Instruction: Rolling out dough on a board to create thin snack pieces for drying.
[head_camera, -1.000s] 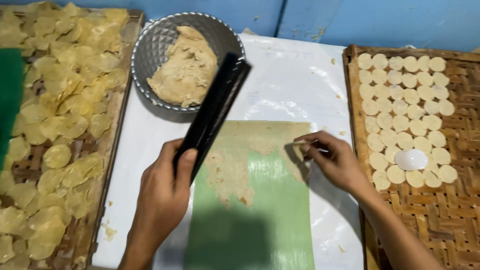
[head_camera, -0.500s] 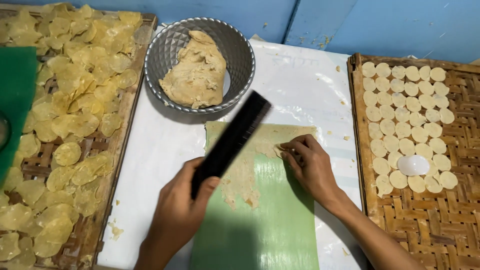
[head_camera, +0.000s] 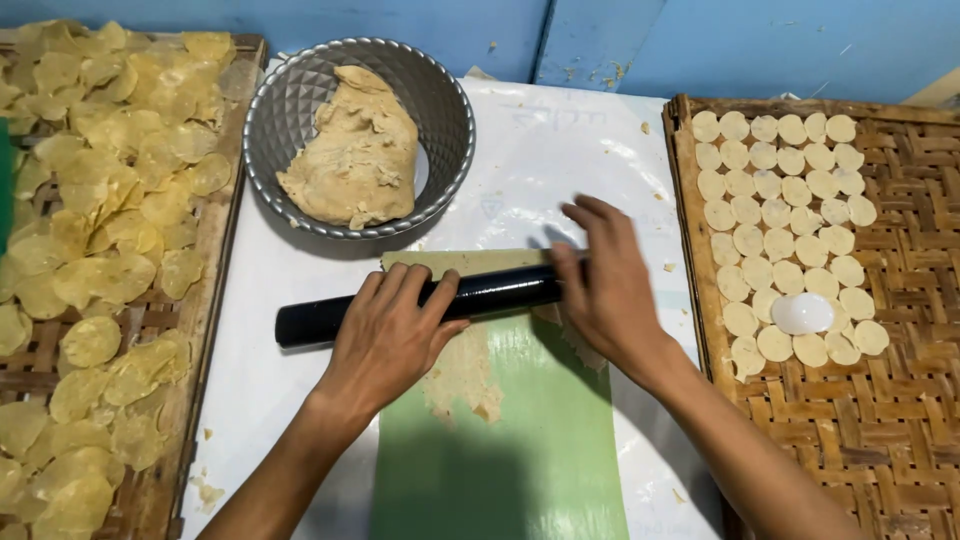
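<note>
From the head view, the left hand (head_camera: 392, 325) and right hand (head_camera: 605, 285) lie flat, fingers open, pressing on a black rolling pin (head_camera: 330, 318) lying across a green sheet (head_camera: 520, 440) with dough (head_camera: 462, 375) on the table (head_camera: 560, 150). A metal bowl (head_camera: 300, 95) sits behind.

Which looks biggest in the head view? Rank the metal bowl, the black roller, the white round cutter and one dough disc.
1. metal bowl
2. black roller, long but thin
3. white round cutter
4. dough disc, slightly smaller than the cutter
</note>
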